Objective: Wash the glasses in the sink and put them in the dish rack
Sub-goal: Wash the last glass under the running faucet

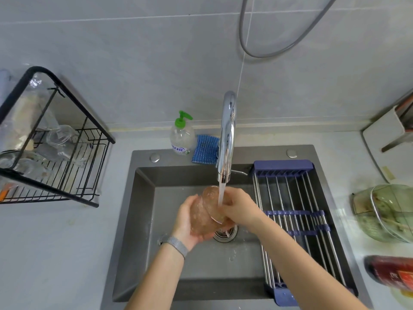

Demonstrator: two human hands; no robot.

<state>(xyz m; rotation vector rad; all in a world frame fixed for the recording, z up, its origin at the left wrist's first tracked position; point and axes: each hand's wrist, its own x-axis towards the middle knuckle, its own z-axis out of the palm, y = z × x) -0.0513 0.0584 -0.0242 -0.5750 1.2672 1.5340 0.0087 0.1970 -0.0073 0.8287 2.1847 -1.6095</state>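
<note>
Under the running faucet (pixel 226 139), over the drain of the sink (pixel 143 198), both hands work one glass (pixel 204 211). The left hand (pixel 187 220) has a closed grip wrapped around the glass wall from below; the right hand (pixel 240 206) is closed on its rim end, fingers partly hidden, apparently rubbing inside. Water strikes the tilted glass directly. Judged stage: rinsing in progress, this glass not yet racked. Well to the left of the grip, on the counter (pixel 55 253), the dish rack (pixel 53 139) already holds several clear glasses; exact count cannot be told. No further unwashed glasses are visible in the basin. To the right, the roll-up drainer (pixel 297 211) over the sink carries nothing.
</note>
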